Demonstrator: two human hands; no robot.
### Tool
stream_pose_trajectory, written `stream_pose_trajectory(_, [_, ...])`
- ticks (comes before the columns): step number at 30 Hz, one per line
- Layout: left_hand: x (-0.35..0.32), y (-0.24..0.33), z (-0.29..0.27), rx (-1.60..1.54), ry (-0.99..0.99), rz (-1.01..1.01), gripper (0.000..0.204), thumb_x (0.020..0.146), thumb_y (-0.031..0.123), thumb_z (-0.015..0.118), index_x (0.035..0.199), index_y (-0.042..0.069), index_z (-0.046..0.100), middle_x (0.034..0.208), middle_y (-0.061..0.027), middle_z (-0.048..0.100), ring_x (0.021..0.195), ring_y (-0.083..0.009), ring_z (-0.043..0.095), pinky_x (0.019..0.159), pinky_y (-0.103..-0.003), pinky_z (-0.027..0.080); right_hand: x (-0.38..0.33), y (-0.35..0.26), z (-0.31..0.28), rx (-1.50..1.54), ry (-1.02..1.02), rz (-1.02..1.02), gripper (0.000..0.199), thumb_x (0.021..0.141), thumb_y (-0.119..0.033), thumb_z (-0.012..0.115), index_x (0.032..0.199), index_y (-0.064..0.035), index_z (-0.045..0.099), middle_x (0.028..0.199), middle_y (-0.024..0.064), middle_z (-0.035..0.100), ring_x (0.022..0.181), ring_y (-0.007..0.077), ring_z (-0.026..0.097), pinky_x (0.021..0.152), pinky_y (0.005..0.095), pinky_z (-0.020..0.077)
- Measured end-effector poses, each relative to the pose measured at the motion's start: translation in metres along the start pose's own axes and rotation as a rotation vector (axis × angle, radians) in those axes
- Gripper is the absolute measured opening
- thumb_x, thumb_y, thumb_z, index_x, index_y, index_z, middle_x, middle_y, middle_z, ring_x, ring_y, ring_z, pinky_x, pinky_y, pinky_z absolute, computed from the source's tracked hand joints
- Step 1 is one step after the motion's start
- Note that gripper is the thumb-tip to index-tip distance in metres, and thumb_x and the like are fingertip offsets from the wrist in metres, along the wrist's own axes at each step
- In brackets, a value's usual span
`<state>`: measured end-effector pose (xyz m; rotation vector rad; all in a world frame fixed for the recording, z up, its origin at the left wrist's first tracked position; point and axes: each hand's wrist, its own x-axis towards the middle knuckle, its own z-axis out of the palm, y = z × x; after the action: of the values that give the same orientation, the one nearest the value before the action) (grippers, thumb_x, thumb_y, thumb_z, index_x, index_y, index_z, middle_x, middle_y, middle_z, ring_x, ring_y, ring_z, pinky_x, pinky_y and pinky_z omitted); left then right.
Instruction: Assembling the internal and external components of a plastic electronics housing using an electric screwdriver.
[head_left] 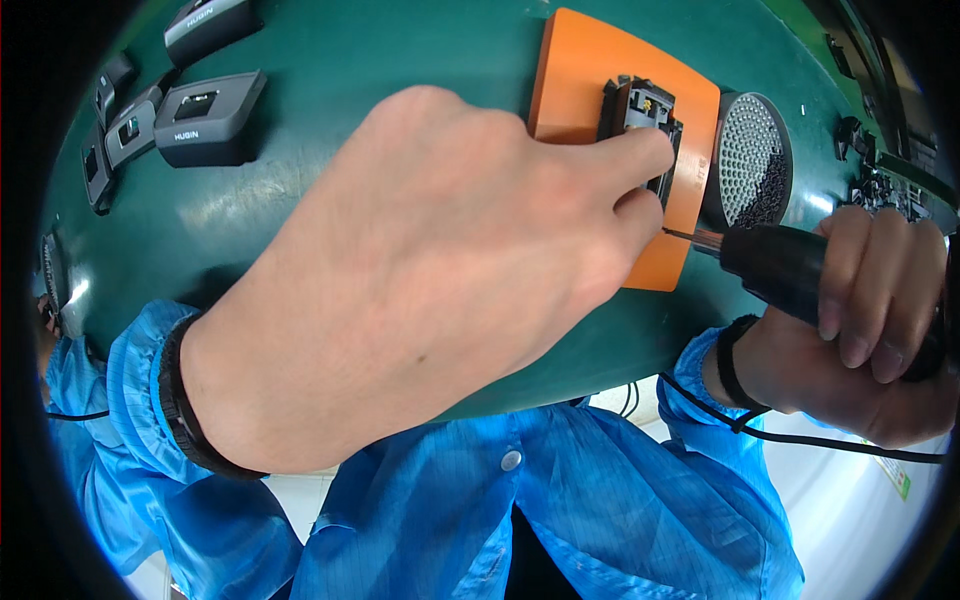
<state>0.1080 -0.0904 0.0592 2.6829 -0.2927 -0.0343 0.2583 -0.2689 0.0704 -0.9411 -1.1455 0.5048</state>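
Reaching across a green desk [330, 60], the left hand [430, 230] is seen from its back, laid over a black component [641, 100] on an orange board [585, 80]. The component is partly covered by the extended index finger: its upper end is exposed just beyond the finger, and a dark strip of it is visible between the fingertip and the thumb. Index finger and thumb are held slightly parted, while the remaining fingers are hidden; whether the component is pinched cannot be told. At right, a black screwdriver [775, 265] is gripped in the right hand [870, 330], its fingers wrapped around the handle. The thin bit is pointed leftward over the board, with its tip just beside the left thumb; whether the two touch cannot be made out. The component is set to the left of the right hand, well apart from it. Beside the board, a round perforated dish [745, 130] is partly filled with small dark pieces [765, 195]. Several grey housings [205, 120] are grouped at the upper left. Both wrists are ringed by black bands [735, 370], worn at blue sleeves [150, 345].
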Motion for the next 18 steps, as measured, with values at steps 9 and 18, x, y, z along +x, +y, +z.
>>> stream_pose_trajectory(9, [-0.005, -0.003, 0.024, 0.121, 0.091, 0.075, 0.045, 0.064, 0.017, 0.087, 0.103, 0.010, 0.065, 0.121, 0.0026, 0.060, 0.069, -0.0160, 0.067, 0.055, -0.031, 0.052, -0.008, 0.009, 0.010, -0.008, -0.011, -0.023, 0.035, 0.105, -0.035, 0.036, 0.086, -0.0107, 0.052, 0.052, 0.0018, 0.045, 0.037, 0.0130, 0.044, 0.029, 0.0289, 0.0362])
stream_pose_trajectory(18, [-0.006, -0.005, 0.027, -0.207, 0.226, 0.006, 0.041, 0.065, 0.017, 0.086, 0.101, 0.009, 0.066, 0.119, 0.0027, 0.059, 0.065, -0.0164, 0.065, 0.054, -0.032, 0.050, -0.007, 0.014, 0.013, 0.023, -0.030, -0.041, 0.034, 0.104, -0.036, 0.038, 0.085, -0.0108, 0.052, 0.052, 0.0018, 0.045, 0.037, 0.0130, 0.043, 0.029, 0.0287, 0.0366])
